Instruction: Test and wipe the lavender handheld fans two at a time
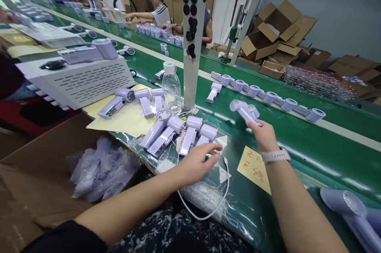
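Note:
My right hand point(264, 136), with a pale watch band at the wrist, grips a lilac handheld fan point(245, 113) by the end of its handle, over the green belt. Another fan head shows just behind it, partly hidden. My left hand point(198, 163) is over the near table, its fingers apart and holding nothing. Just beyond it lie several lilac fans in a row, the closest being a fan point(190, 136) with its round head up. A white charging cable point(225, 161) loops below my left hand, its plug end lying to the right of the fingers.
A clear bottle point(171, 90) stands by a grey post point(192, 46). Fans line the green belt point(342, 141). At left are a perforated metal box point(89, 76) and a carton of bagged items point(101, 169). A yellow note point(254, 167) lies near my right forearm. Co-workers sit across the belt.

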Demonstrator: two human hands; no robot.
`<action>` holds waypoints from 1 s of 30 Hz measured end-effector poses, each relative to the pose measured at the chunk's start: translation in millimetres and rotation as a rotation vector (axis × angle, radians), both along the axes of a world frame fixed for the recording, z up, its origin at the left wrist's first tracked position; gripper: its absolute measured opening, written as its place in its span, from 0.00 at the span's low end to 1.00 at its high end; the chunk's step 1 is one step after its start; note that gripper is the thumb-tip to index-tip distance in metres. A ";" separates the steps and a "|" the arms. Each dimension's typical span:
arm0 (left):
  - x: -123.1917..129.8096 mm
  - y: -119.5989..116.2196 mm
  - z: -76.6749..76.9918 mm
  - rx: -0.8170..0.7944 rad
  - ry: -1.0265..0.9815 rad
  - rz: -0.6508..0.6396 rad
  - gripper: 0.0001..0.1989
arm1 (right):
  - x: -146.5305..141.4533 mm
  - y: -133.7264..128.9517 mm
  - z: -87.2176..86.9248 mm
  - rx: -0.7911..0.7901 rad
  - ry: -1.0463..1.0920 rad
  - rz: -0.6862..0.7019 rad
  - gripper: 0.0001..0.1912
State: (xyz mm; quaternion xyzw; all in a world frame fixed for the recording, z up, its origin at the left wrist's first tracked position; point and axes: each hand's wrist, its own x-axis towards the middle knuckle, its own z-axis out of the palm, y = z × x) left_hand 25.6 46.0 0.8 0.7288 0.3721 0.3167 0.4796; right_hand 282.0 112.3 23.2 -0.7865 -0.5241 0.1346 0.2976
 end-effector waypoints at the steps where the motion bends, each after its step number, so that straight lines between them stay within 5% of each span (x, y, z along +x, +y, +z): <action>1: 5.2 0.4 3.7 -0.222 -0.199 -0.034 0.20 | -8.5 -21.5 1.9 0.029 0.007 0.055 0.17; 3: 20.0 -1.0 8.9 -0.544 -0.607 -0.042 0.31 | -32.3 -65.0 2.6 0.107 -0.002 0.166 0.23; 6: 37.9 -7.8 11.8 -0.739 -0.976 0.024 0.37 | -67.7 -121.0 0.7 0.303 -0.147 0.401 0.31; 11: 30.9 -23.5 10.1 -0.864 -1.039 0.003 0.35 | -91.9 -164.6 1.6 0.391 -0.270 0.562 0.26; 17: 6.9 -28.3 2.9 -0.793 -1.076 0.059 0.34 | -97.0 -170.7 13.6 0.273 0.072 0.600 0.21; 21: -29.2 -30.6 -1.3 -0.739 -1.011 -0.043 0.32 | -92.7 -136.5 35.3 0.107 0.243 0.561 0.17; 25: -79.9 -49.1 -1.9 -0.772 -0.983 -0.041 0.30 | -112.5 -56.1 51.3 0.155 0.233 0.481 0.13; 30: -130.1 -96.1 -6.0 -0.859 -1.022 0.018 0.31 | -181.9 36.8 39.7 0.175 0.289 0.582 0.41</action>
